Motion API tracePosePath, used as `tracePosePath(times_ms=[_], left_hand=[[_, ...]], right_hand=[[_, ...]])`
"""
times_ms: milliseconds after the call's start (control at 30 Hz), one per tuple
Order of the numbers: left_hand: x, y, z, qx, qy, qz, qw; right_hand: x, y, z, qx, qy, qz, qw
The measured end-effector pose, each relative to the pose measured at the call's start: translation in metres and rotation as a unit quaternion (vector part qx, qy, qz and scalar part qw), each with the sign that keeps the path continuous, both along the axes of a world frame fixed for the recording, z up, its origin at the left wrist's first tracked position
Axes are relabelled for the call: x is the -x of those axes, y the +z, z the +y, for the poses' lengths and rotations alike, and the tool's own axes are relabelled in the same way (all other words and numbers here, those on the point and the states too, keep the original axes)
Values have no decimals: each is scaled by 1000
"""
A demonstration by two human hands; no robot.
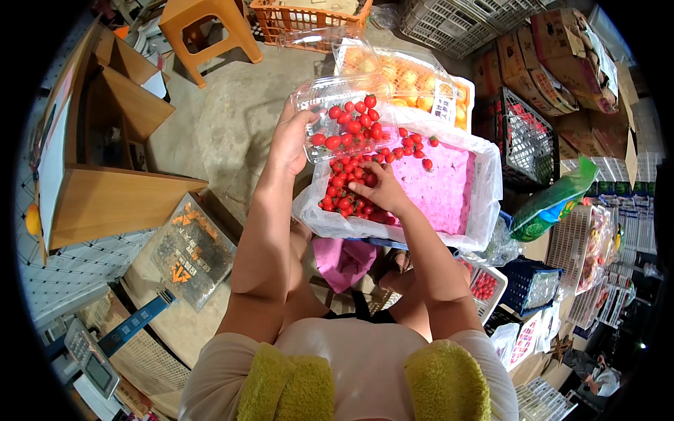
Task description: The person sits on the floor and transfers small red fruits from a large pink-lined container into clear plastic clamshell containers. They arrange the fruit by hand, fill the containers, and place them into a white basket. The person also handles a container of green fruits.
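My left hand [289, 135] is closed on the side of a clear plastic clamshell box [317, 95], tilted above the crate's left end, its lid swung open on the far side. Several red cherry tomatoes [353, 125] lie inside the box. Below it, my right hand [382, 188] reaches into a heap of loose cherry tomatoes [337, 186], thumb and fingers apart and touching them; some fingertips are hidden. The heap fills the left part of a crate lined with white plastic [484, 193]. Bare pink padding [442, 186] shows on the right, with a few tomatoes along its far edge.
Behind the crate stands another crate of orange round fruit [411, 77]. An orange stool [203, 31] and an orange basket [309, 17] are at the back. Cardboard boxes [562, 63] and a black crate [526, 137] crowd the right. A scale [95, 365] stands at lower left.
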State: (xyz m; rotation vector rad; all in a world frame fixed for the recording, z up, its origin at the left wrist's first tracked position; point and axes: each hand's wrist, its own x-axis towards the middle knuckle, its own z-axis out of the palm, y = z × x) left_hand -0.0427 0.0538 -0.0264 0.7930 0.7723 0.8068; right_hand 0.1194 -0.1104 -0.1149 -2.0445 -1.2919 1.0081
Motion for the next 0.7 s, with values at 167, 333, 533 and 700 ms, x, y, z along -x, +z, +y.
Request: tracePosePath(times_ms=[167,333,533,700], left_hand=[[-5,10,-5,-4,1,40,999],[-2,0,1,-18,12,69,997],[-1,1,3,-49,20,114,992],[-2,-3,3,-26,7,103,994]], right_hand=[[2,-12,6,-2,24,119,993],[16,3,8,-34,56,16,998],[-5,13,5,-23,-40,294,955],[-34,72,12,-93,-122,330,931]])
